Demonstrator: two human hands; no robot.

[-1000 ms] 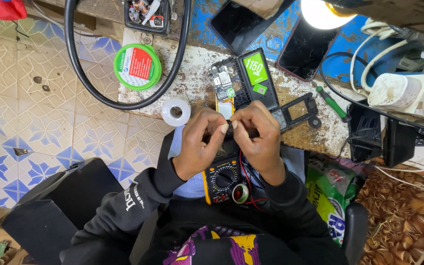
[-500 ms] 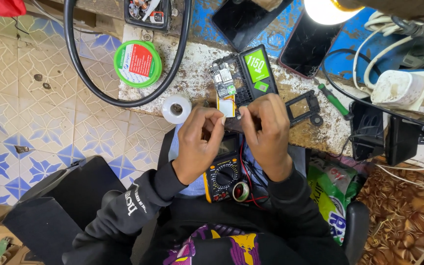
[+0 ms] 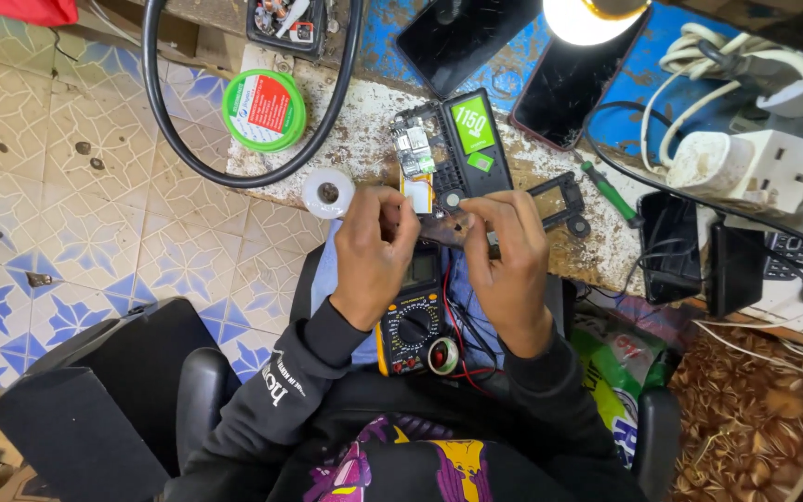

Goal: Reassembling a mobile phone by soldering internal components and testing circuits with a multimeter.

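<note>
Dark, thin and light, the small phone part (image 3: pixel 453 226) sits pinched between your left hand (image 3: pixel 374 256) and right hand (image 3: pixel 510 265), just above the multimeter (image 3: pixel 413 316) at the bench edge (image 3: pixel 597 265). It looks brittle, so grip its edges gently.

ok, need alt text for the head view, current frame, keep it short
Seen from above, a seated person's left hand and right hand meet at the edge of a worn workbench, pinching a small dark part that cannot be made out. An opened phone lies just beyond them, a yellow multimeter sits in the lap, and a lit lamp hangs overhead.
</note>
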